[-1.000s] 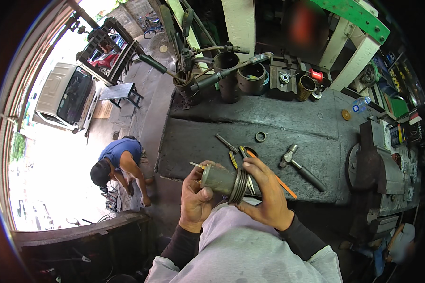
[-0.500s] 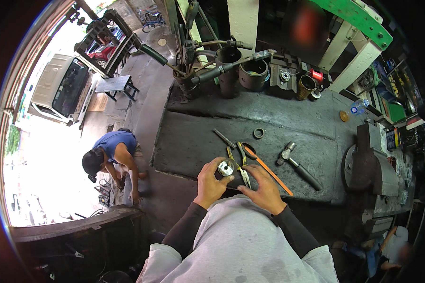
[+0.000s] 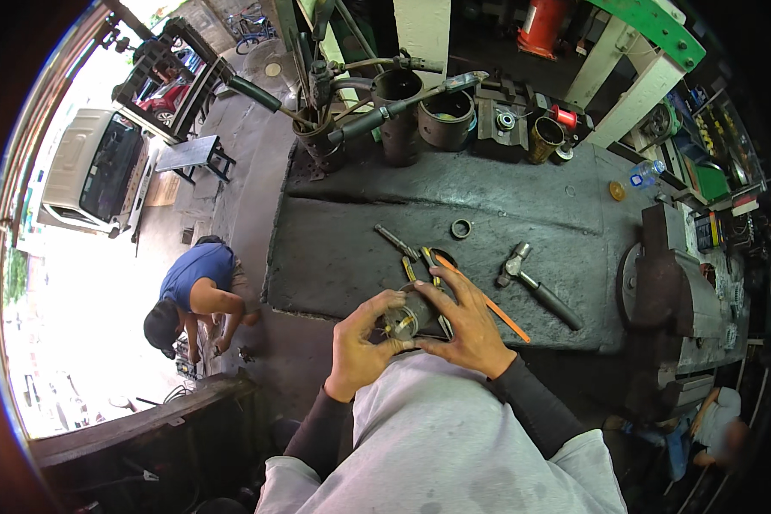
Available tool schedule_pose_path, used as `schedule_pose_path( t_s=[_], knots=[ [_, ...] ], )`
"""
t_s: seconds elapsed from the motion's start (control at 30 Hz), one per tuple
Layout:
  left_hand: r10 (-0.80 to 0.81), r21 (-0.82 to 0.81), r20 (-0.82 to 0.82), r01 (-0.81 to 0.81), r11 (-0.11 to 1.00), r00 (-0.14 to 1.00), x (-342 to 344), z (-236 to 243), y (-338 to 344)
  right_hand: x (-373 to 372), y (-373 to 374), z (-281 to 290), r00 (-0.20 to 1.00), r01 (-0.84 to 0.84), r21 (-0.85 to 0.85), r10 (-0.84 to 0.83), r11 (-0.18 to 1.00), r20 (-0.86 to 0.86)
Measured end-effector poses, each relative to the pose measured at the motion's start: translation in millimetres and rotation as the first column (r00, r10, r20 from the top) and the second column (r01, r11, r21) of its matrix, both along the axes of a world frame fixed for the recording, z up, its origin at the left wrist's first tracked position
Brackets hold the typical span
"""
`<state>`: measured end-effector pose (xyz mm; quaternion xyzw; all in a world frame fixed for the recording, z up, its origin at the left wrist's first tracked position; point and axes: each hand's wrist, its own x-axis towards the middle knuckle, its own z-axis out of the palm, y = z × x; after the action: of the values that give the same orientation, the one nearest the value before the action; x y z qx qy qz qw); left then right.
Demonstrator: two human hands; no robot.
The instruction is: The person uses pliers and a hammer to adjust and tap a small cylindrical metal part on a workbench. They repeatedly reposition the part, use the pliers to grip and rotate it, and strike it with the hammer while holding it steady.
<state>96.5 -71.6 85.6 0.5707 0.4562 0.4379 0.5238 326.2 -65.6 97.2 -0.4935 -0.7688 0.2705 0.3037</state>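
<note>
Between my hands is a round, hollow metal part (image 3: pixel 405 319), its open end turned up and a yellowish bit showing inside. My left hand (image 3: pixel 358 347) grips it from the left, with thumb and fingers curved round the wall. From the other side, my right hand (image 3: pixel 469 332) closes on it too. Under and behind my fingers lie yellow-and-black-handled pliers (image 3: pixel 408 269), partly hidden. An orange strip-like tool (image 3: pixel 509 321) runs out past my right hand. Farther up the bench lie a metal rod (image 3: pixel 394 241) and a small metal ring (image 3: pixel 461 228). A ball-peen hammer (image 3: pixel 544 295) rests to the right.
The dark workbench (image 3: pixel 351 248) carries metal pots (image 3: pixel 445 124) holding tools along its far side. A large vise (image 3: pixel 681 283) stands at the right, near a plastic bottle (image 3: pixel 647 174). On the left, a person in blue (image 3: pixel 199 283) bends low; another person (image 3: pixel 702 428) is at lower right.
My right hand has come in from the right and now holds the metal part too. The part has tipped, so its open end faces up instead of its pale end face. The person in blue shifted slightly.
</note>
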Motion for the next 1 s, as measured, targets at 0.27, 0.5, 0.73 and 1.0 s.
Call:
schedule_pose_path(
  t_s=[0.27, 0.5, 0.73, 1.0],
  knots=[
    [-0.056, 0.294, -0.198, 0.114, 0.949, 0.979, 10, 69, -3, 2, 4, 24, 0.981, -0.063, 0.142, 0.087, 0.988, -0.171],
    [-0.078, 0.318, -0.164, 0.127, 0.940, 0.983, 14, 96, -3, -1, -3, 27, 0.945, -0.006, 0.165, 0.059, 0.986, -0.323],
    [-0.025, 0.482, -0.234, 0.138, 0.865, 0.972, 18, 92, -5, 1, -8, 31, 0.938, 0.014, 0.152, 0.039, 0.988, -0.346],
    [-0.005, 0.494, -0.263, 0.140, 0.858, 0.965, 18, 97, -8, 1, -13, 33, 0.943, 0.032, 0.154, 0.022, 0.987, -0.332]
  ],
)
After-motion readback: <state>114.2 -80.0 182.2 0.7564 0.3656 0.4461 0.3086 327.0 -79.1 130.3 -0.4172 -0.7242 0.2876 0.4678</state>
